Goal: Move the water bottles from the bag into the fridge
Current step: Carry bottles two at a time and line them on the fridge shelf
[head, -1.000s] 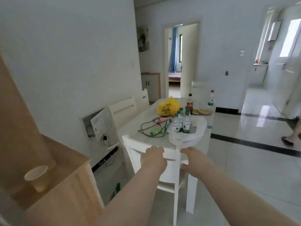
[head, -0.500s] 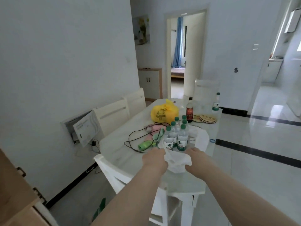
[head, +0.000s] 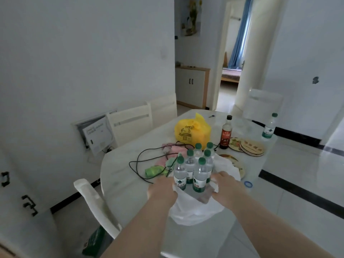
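Note:
Several clear water bottles (head: 200,175) with green caps stand upright in a cluster inside an open white plastic bag (head: 195,211) at the near end of the white table (head: 122,183). My left hand (head: 163,191) is against the front-left bottle's base, its fingers hidden. My right hand (head: 228,189) is at the cluster's right side, with its fingers bunching the bag's rim. Another water bottle (head: 269,127) stands alone at the table's far right corner. No fridge is in view.
On the table lie a yellow bag (head: 191,131), a dark sauce bottle (head: 226,134), round mats (head: 251,146), a black cable (head: 141,162) and green and pink items. A white chair (head: 96,203) stands near left, and more chairs line the wall. A doorway opens behind.
I have stepped closer to the table. Both hands have moved from the bag's front fold to either side of the bottle cluster, and the bag's front now hangs over the table edge.

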